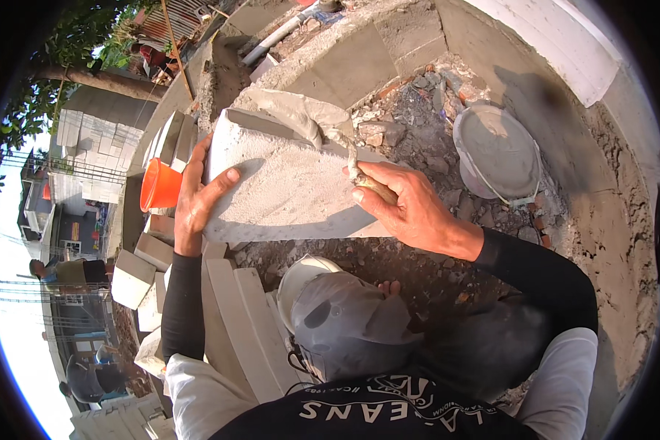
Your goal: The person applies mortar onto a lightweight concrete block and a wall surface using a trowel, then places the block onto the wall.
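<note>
Near the rubble (436, 161), the concrete block (286, 187) is held by the spread left hand (196, 194); the trowel (354, 169) is gripped by the right hand (424, 213). Mortar (293, 110) is best smoothed evenly.

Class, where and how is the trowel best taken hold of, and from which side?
Probably by the trowel handle, from the right, as the right hand does: the mortar-coated blade lies at the block's far edge, while the slim handle angles down to the right.
</note>
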A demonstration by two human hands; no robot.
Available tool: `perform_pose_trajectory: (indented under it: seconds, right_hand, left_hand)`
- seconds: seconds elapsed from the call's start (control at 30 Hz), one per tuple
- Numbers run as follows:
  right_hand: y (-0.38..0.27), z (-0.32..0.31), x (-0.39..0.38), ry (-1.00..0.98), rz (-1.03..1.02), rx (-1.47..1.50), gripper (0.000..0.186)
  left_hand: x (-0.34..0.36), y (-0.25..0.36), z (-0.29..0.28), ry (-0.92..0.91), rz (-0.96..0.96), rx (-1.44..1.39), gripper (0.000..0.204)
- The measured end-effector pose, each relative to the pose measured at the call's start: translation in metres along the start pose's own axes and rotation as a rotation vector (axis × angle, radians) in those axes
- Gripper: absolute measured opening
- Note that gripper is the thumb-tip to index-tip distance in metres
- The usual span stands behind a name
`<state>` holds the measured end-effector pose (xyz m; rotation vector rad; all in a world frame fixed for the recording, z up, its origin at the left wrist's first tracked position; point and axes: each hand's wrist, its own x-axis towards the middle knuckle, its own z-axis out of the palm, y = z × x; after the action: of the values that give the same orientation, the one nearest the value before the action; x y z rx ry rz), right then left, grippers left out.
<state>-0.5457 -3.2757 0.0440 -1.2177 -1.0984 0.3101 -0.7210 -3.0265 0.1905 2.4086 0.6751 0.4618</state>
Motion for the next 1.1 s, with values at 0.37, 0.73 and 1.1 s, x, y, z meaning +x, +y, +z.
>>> perform_pose_trajectory:
  seconds: [0.37, 0.73, 1.1]
  right_hand:
    - [-0.021, 0.017, -0.029, -0.144, -0.024, -0.334, 0.042]
    - [-0.012, -0.01, -0.024, -0.26, 0.093, -0.582, 0.042]
    - [0.048, -0.06, -0.08, -0.232, 0.515, -0.368, 0.029]
  left_hand:
    - [0.001, 0.014, 0.008, -0.028, -0.045, -0.065, 0.097]
    - [-0.026, 0.02, 0.007, 0.035, -0.041, 0.005, 0.1]
    - [-0.028, 0.021, 0.009, 0.08, -0.028, 0.031, 0.106]
